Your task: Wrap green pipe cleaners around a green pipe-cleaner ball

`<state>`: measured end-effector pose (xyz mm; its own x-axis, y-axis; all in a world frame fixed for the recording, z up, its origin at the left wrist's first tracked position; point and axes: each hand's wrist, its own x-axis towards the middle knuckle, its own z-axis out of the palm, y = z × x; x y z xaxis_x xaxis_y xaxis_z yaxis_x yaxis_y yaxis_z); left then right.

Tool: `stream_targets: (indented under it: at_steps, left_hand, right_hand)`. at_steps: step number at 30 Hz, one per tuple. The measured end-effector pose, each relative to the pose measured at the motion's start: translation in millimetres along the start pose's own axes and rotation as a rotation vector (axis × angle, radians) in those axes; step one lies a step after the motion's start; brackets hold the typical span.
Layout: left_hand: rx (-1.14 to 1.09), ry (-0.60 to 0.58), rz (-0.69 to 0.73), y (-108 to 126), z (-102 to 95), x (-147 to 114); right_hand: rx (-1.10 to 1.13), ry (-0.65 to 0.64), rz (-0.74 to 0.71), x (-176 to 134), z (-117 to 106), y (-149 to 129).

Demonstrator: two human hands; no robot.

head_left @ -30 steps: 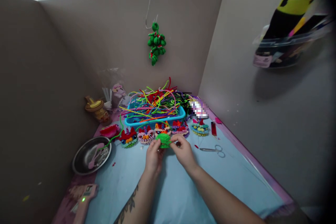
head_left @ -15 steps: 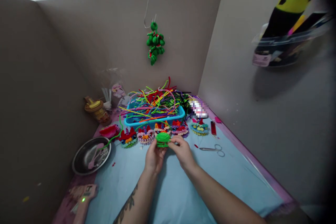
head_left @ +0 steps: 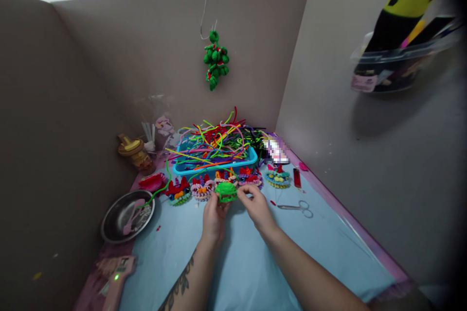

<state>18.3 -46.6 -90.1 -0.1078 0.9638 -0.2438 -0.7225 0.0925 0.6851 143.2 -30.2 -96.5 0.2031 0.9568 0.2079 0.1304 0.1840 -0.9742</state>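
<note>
A bright green pipe-cleaner piece, rounded on top with gaps below, is held up over the cloth. My left hand grips it from below and the left, fingers partly hidden behind it. My right hand is closed in a pinch at the piece's right edge; what exactly lies between the fingertips is too small to make out clearly. Just behind stand several colourful pipe-cleaner animal faces, among them a red one, a pink one and a blue-yellow one.
A blue basket heaped with pipe cleaners stands behind. Left are a metal bowl with a pink tool, a lidded cup and a pink glue gun. Right lie scissors and a red lighter. Grey partitions enclose the table.
The green piece has turned slightly, showing more of its gapped lower side. My right hand has shifted a little to the right. My left hand stays almost in place.
</note>
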Motion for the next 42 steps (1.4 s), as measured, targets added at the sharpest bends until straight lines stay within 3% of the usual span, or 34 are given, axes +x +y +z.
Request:
stream_targets:
  at_steps: [10, 19, 24, 31, 37, 42]
  left_hand:
    - [0.063, -0.010, 0.021, -2, 4.0, -4]
    - [0.066, 0.031, 0.023, -6, 0.6, -2]
    - [0.100, 0.036, 0.053, -6, -1.5, 0]
    - [0.234, 0.006, 0.099, -11, -8.7, 1]
    - [0.364, 0.001, 0.155, -12, -9.8, -3]
    - [0.422, -0.018, 0.175, -10, -4.5, -6]
  right_hand:
    - [0.000, -0.028, -0.029, 0, 1, 2]
    - [-0.057, -0.040, -0.151, -5, 3, -6]
    - [-0.200, 0.018, -0.269, -7, 1, -8]
    - [-0.405, -0.111, -0.555, -16, -1, -19]
    - [-0.538, -0.176, -0.571, -21, 5, -23]
    - [-0.465, -0.139, -0.576, -21, 6, -22]
